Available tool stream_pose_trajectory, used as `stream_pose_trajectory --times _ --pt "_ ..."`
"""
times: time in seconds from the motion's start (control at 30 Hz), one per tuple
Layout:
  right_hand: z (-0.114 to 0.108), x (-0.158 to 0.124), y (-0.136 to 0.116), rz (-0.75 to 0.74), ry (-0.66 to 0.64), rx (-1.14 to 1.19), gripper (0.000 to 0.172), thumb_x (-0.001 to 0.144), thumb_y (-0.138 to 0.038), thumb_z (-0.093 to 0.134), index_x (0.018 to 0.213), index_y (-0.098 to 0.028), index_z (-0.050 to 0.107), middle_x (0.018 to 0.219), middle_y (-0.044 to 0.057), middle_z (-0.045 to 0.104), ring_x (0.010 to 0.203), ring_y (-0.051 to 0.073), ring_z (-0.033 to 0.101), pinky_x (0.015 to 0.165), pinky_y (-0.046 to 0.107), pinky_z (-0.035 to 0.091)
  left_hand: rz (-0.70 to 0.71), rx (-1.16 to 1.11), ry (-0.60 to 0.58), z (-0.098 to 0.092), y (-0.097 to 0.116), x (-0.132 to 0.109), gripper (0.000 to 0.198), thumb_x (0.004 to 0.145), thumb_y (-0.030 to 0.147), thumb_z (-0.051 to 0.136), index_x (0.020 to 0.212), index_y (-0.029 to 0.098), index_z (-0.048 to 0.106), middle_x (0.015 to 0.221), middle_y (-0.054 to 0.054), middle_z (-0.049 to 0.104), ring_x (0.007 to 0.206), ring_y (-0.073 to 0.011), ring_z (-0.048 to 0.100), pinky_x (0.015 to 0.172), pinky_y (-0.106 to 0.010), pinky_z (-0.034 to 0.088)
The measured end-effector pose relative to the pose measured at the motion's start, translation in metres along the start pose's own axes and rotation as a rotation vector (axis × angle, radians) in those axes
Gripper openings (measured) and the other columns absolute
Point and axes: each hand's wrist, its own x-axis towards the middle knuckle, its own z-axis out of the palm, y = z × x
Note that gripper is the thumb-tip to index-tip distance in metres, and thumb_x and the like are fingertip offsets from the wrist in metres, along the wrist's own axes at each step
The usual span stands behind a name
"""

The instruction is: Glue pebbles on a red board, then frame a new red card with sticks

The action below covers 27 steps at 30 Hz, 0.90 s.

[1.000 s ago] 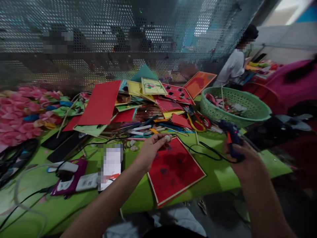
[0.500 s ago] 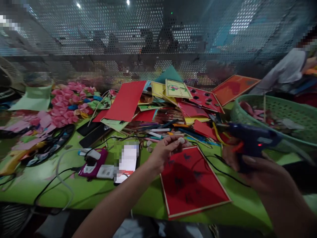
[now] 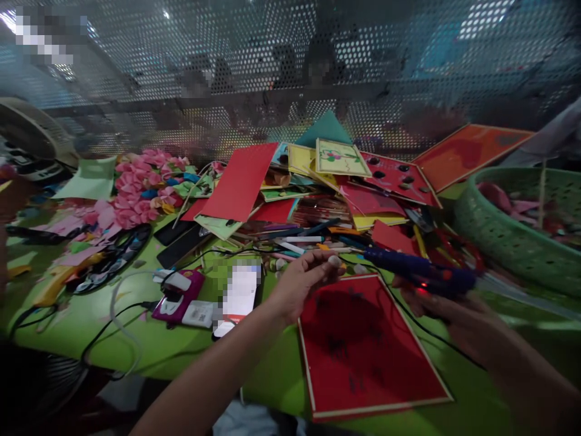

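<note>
A small pale pebble (image 3: 334, 261) is pinched between the thumb and fingertips of the left hand (image 3: 297, 284). That hand is closed on it and held just above the top edge of a red card (image 3: 367, 348), which lies flat on the green tabletop (image 3: 91, 339). A blue glue gun (image 3: 417, 271) is gripped in the right hand (image 3: 449, 312), with the fingers wrapped under its body. Its nozzle is pointed left at the pebble and is near it; whether the two touch cannot be told through the blur. A red light is seen under the gun.

Gluing of the pebble is judged to be the step in hand. It is best done with the pebble held steady and its bare face turned to the nozzle. The fingertips should be set back from that face and the trigger squeezed lightly, so that only a small drop is laid. The black cord (image 3: 422, 327) across the card is best held clear of the glue. A green basket (image 3: 508, 242) stands to the right, and a pile of coloured cards (image 3: 318, 175) lies behind.
</note>
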Motion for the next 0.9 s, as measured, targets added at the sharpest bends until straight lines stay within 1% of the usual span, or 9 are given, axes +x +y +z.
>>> stream_pose_trajectory --times 0.1,0.13,0.3,0.47,0.57,0.7,0.8,0.9 --pt "0.002 -0.001 0.003 0.124 -0.044 -0.027 0.053 0.048 -0.063 0.093 0.085 -0.026 0.084 0.092 0.011 0.082 0.083 0.030 0.073 0.068 0.033 0.060 -0.005 0.016 0.011 -0.001 0.001 0.000 0.045 0.065 0.031 0.099 0.100 0.014 0.076 0.095 -0.004 0.075 0.083 -0.0119 0.069 0.087 -0.027 0.052" --pt "0.003 -0.001 0.004 0.140 -0.057 -0.056 0.055 0.049 -0.065 0.092 0.086 -0.026 0.084 0.094 0.011 0.082 0.084 0.030 0.072 0.067 0.033 0.060 -0.003 0.025 0.019 -0.002 0.001 0.000 0.045 0.065 0.032 0.099 0.100 0.013 0.076 0.095 -0.005 0.076 0.082 -0.0118 0.069 0.087 -0.026 0.051" --pt "0.000 0.000 0.009 0.050 -0.153 -0.187 0.057 0.059 -0.073 0.084 0.089 -0.025 0.084 0.092 0.011 0.081 0.079 0.029 0.069 0.063 0.032 0.056 0.015 0.045 0.046 -0.003 0.000 0.001 0.047 0.064 0.031 0.099 0.100 0.014 0.077 0.094 -0.004 0.075 0.083 -0.0120 0.070 0.085 -0.026 0.052" --pt "0.004 -0.001 0.001 -0.002 -0.128 -0.265 0.060 0.059 -0.081 0.077 0.080 -0.025 0.083 0.077 0.008 0.077 0.070 0.026 0.064 0.061 0.032 0.053 0.013 0.035 0.037 -0.002 -0.001 0.000 0.047 0.063 0.031 0.100 0.099 0.013 0.076 0.094 -0.005 0.076 0.083 -0.0125 0.071 0.087 -0.026 0.052" --pt "0.009 -0.003 -0.005 -0.026 -0.127 -0.257 0.060 0.059 -0.082 0.076 0.079 -0.026 0.083 0.073 0.007 0.075 0.063 0.023 0.060 0.055 0.032 0.050 0.011 0.036 0.030 -0.002 0.000 -0.001 0.047 0.063 0.031 0.100 0.100 0.014 0.076 0.095 -0.005 0.076 0.084 -0.0132 0.071 0.088 -0.027 0.052" --pt "0.012 -0.005 -0.011 -0.052 -0.136 -0.238 0.057 0.062 -0.079 0.078 0.078 -0.024 0.080 0.073 0.006 0.073 0.059 0.020 0.057 0.053 0.031 0.048 0.007 0.030 0.034 -0.002 0.000 -0.001 0.048 0.061 0.031 0.100 0.099 0.014 0.076 0.094 -0.005 0.076 0.083 -0.0129 0.071 0.087 -0.027 0.053" --pt "0.012 -0.005 -0.011 -0.069 -0.174 -0.211 0.058 0.066 -0.078 0.077 0.078 -0.022 0.078 0.068 0.006 0.070 0.056 0.017 0.053 0.052 0.029 0.044 0.014 0.033 0.037 -0.002 -0.001 0.000 0.048 0.062 0.031 0.100 0.099 0.014 0.076 0.094 -0.005 0.076 0.083 -0.0133 0.071 0.088 -0.028 0.053" --pt "0.013 -0.003 -0.007 -0.063 -0.180 -0.190 0.059 0.065 -0.078 0.077 0.076 -0.021 0.076 0.067 0.006 0.067 0.055 0.017 0.051 0.051 0.029 0.042 0.021 0.049 0.031 -0.003 -0.002 0.000 0.046 0.064 0.031 0.099 0.100 0.014 0.076 0.096 -0.006 0.076 0.084 -0.0134 0.071 0.087 -0.028 0.052"
